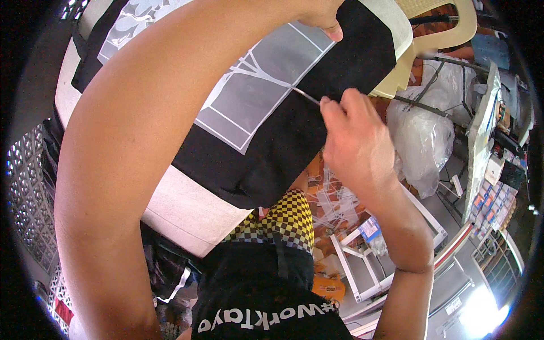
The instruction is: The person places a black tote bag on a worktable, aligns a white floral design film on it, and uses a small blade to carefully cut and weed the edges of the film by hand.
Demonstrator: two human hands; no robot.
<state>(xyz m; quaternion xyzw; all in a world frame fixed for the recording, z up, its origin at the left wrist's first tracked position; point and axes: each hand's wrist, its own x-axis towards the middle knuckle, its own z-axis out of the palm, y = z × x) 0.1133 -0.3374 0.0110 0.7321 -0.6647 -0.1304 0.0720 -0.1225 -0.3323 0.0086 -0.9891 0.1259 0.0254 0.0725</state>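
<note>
A clear sheet (252, 107) with a white line design lies on black fabric (351, 62), which is spread over a pale, padded-looking board (187, 209). My left arm reaches across the board. My left hand (317, 14) rests at the sheet's far right corner with a fingertip down; its other fingers are mostly cut off by the upper edge. My right hand (357, 136) is closed on a thin silvery tool (306, 95), whose tip touches the sheet's right edge. White strips of the design (258, 71) converge toward that tip. The tool's exact kind cannot be made out.
A cream plastic chair (470, 22) stands at the far right. Below it hang clear plastic bags (422, 136) beside a cluttered shelf or table (481, 141). White scraps (337, 207) and a white metal frame (348, 266) are on the floor to the right.
</note>
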